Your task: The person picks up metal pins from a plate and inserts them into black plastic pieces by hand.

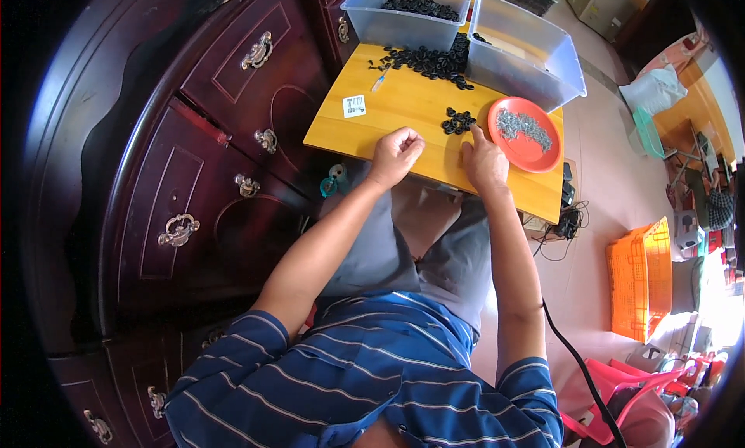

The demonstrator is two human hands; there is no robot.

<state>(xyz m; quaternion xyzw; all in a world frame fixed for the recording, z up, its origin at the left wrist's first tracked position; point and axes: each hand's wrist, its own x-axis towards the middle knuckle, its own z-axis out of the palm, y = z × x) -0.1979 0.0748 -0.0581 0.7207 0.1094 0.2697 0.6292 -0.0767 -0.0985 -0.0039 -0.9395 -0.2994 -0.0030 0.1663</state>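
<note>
The left hand (396,155) rests on the smooth yellow wooden bench (403,110), its fingers curled into a loose fist; whether anything sits inside that grip cannot be told. The right hand (483,162) lies just beside it, forefinger stretched out and touching the near edge of a small heap of black ring-shaped parts (458,121), the other fingers folded under and pinching nothing that shows.

Just right of that heap sits a round, glossy orange plastic dish (526,134) holding a scatter of small grey metal pieces (524,128), too fine to make out. Farther up the bench, a larger pile of the same black rings (429,61) spreads between two translucent plastic bins: the left bin (403,17) holds more black rings, while the right bin (521,52) stands against the pile's right edge. A small white label (354,106) lies flat on the wood, well apart from the hands.

To the left stands a dark, polished wooden cabinet (194,138) with ornate brass handles. An orange plastic crate (640,277) sits on the floor at the right.
</note>
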